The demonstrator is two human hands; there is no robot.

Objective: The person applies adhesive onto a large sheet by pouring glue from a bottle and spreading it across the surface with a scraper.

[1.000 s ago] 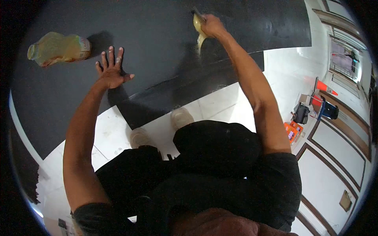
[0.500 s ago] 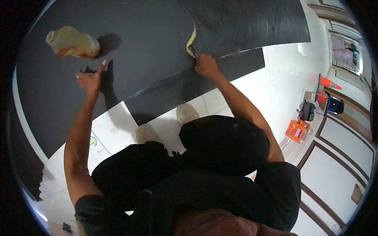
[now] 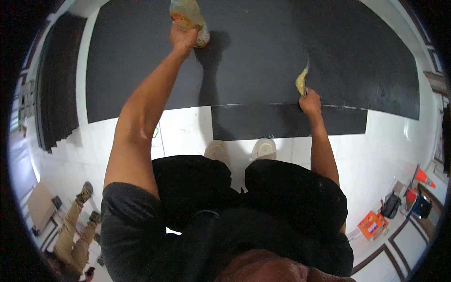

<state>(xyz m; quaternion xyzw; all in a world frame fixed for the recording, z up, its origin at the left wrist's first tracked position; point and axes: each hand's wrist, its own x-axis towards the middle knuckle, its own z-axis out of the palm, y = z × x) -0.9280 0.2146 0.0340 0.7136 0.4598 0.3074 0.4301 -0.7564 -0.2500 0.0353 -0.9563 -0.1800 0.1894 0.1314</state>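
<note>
Left grip (image 3: 183, 38) is wrapped round the bottle (image 3: 189, 18), up at the far left part of the black sheet (image 3: 256, 56), top of it cut off by the frame edge. Hand sits low on the bottle's side, likely for a steady hold on a curvy, squashable body. Can't tell if it's clear of the sheet or resting on it, its shadow falls right beside. Right grip (image 3: 310, 102) is clenched on a small dark tool, mostly hidden by the fingers, yellow paste (image 3: 301, 82) at its far end. Held close to that end, probably for control. It's just by the seam where the black strip (image 3: 263, 121) meets the sheet. Bottle is well apart from the paste, which presumably keeps it out of the wet stuff. Shoes (image 3: 264, 150) at the strip's near edge, knees bent, so both arms reach over low, likely to keep weight off the sheet
</note>
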